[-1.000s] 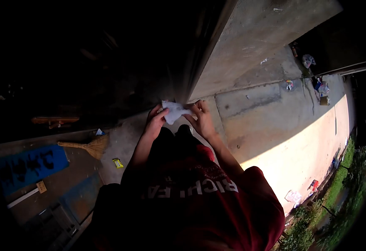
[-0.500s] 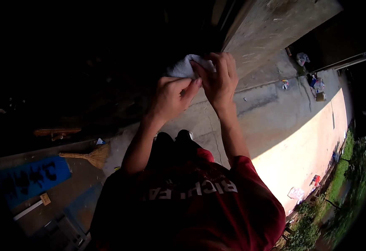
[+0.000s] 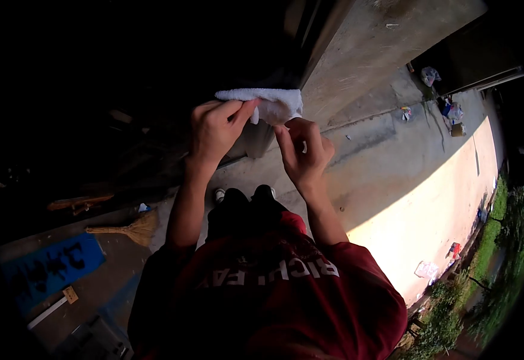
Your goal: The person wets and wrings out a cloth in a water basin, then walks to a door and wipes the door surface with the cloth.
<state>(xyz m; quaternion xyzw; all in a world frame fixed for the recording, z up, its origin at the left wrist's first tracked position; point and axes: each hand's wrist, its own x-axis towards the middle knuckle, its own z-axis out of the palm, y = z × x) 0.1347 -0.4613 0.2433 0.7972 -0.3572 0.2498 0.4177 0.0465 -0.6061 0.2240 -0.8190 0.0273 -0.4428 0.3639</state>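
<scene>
A white cloth (image 3: 274,103), fuzzy like a small towel, is stretched between my hands in front of me. My left hand (image 3: 214,129) pinches its left part between thumb and fingers. Its lower right corner is caught between the thumb and curled index finger of my right hand (image 3: 305,150). The cloth's upper edge runs nearly level, and a short fold hangs down beside the left fingertips. Both hands are held up in the air, apart from each other.
A concrete wall or pillar (image 3: 373,54) rises at the upper right. A straw broom (image 3: 133,229) and a blue board with dark writing (image 3: 55,264) lie at the lower left. Litter bags (image 3: 454,111) rest on the concrete floor (image 3: 394,156) at right, with green plants beyond.
My hands have moved apart and slightly down, the left going left. The cloth, bunched before, is now spread out more widely between them.
</scene>
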